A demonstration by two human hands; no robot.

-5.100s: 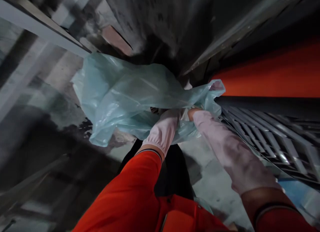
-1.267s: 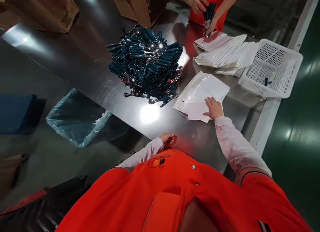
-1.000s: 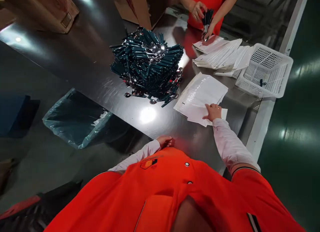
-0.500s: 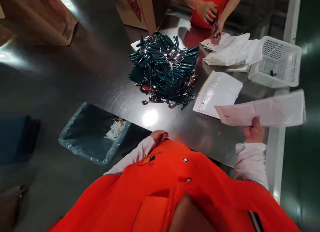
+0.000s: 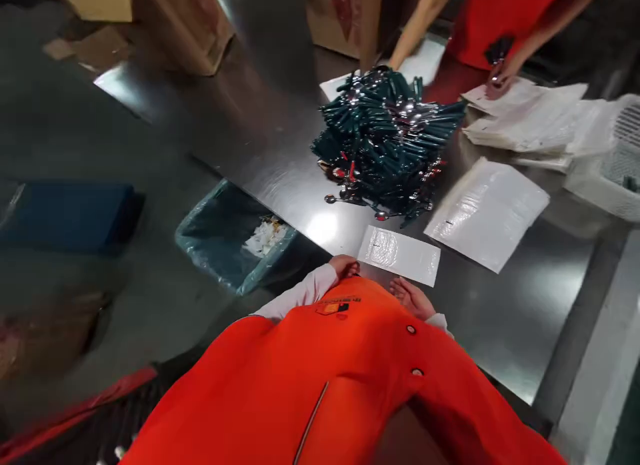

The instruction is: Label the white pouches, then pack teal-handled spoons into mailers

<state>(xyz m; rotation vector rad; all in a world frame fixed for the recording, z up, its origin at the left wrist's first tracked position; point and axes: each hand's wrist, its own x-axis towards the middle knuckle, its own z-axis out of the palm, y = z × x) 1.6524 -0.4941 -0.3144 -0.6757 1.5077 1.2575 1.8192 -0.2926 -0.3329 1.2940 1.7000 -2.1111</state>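
A single white plastic-faced packet point(image 5: 399, 257) lies flat at the table's near edge, just in front of me. My left hand point(image 5: 344, 266) rests by its left end with fingers curled; whatever they may hold is hidden. Beneath the packet's near edge, my right hand point(image 5: 413, 298) is palm up, its fingers loosely apart and nothing visible in them. Beyond the packet rises a large heap of dark green-handled spoons point(image 5: 390, 145), some with red parts. A stack of similar white packets point(image 5: 493, 211) lies right of the heap.
A bin lined with a clear bag point(image 5: 205, 241) stands left of the table edge, scraps inside. Further packets point(image 5: 535, 121) and a white plastic basket point(image 5: 607, 185) are at right. A co-worker's hand point(image 5: 500, 81) is across the table. Cardboard boxes point(image 5: 345, 18) stand behind.
My right hand has come left from the table's right side to my front. The pink-white packet it held up is no longer in it; one packet now lies before me. The view has shifted.
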